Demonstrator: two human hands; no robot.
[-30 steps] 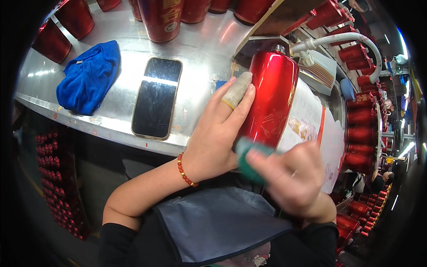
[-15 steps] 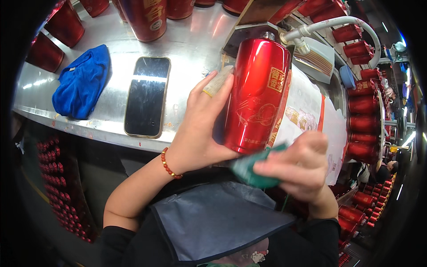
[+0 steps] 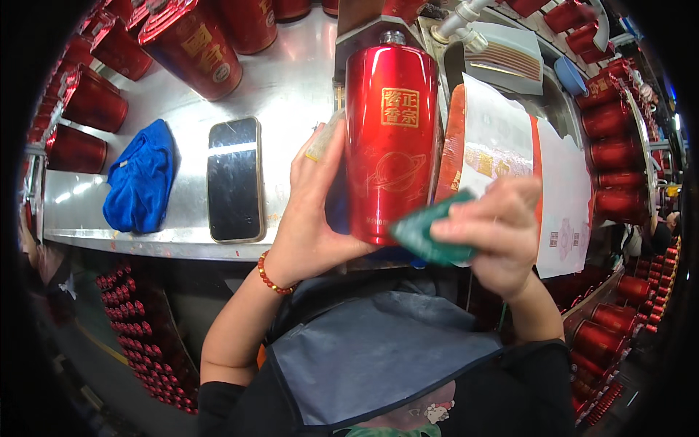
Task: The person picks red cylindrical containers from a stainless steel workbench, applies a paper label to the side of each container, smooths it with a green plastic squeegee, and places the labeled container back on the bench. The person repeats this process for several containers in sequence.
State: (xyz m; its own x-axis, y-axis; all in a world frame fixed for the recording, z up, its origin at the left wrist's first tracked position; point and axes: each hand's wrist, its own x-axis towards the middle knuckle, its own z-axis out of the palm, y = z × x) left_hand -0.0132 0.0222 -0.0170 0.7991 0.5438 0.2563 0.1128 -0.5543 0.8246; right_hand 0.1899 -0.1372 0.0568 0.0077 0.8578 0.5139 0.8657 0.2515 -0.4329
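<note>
My left hand [image 3: 313,200] is closed around the lower left side of a glossy red bottle [image 3: 393,149], its thumb by the base and a pale wrap on one finger. The bottle has a metallic neck, a gold square emblem and a ringed-planet drawing; its neck points away from me. My right hand [image 3: 502,233] pinches a flat green piece with a pointed end [image 3: 433,237], slightly blurred, perhaps a scraper or stiff cloth. Its tip lies at the bottle's lower right edge; whether it touches cannot be made out. Part of a blue cloth shows behind the bottle.
A black phone [image 3: 235,182] and a crumpled blue cloth [image 3: 142,178] lie on the metal table [image 3: 291,80] to the left. Several red containers [image 3: 193,51] stand at the back left. White printed sheets [image 3: 502,131] lie right, below a white pipe [image 3: 459,18]. Racked red bottles [image 3: 615,156] line the far right.
The bottle has turned more upright, its emblem now facing me, and sits further left in view. My right hand and the green piece have risen slightly. The whole view has also shifted.
</note>
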